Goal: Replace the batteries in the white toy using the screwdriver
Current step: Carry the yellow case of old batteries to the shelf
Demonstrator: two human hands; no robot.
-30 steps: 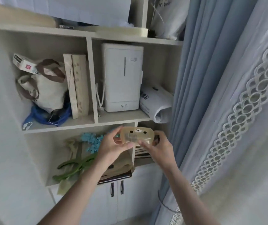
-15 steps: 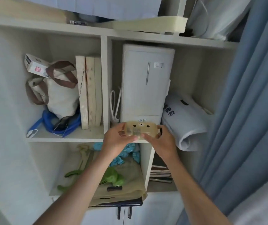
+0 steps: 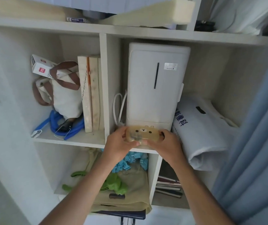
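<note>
I hold a small yellowish translucent case with a bear face in front of the shelf edge, at the foot of a tall white appliance. My left hand grips its left end, thumb on the lower front. My right hand grips its right end, with fingers curled round it. What is inside the case is blurred. No screwdriver and no batteries show in the head view.
White shelving fills the view. A canvas bag, blue hose and wooden boards sit in the left bay. A folded white bag lies to the right. Green and blue items fill the bay below. A blue curtain hangs at right.
The view has moved closer to the shelf and tilted up. Both hands have carried the bear-face case up from the lower bay to the shelf edge under the white appliance.
</note>
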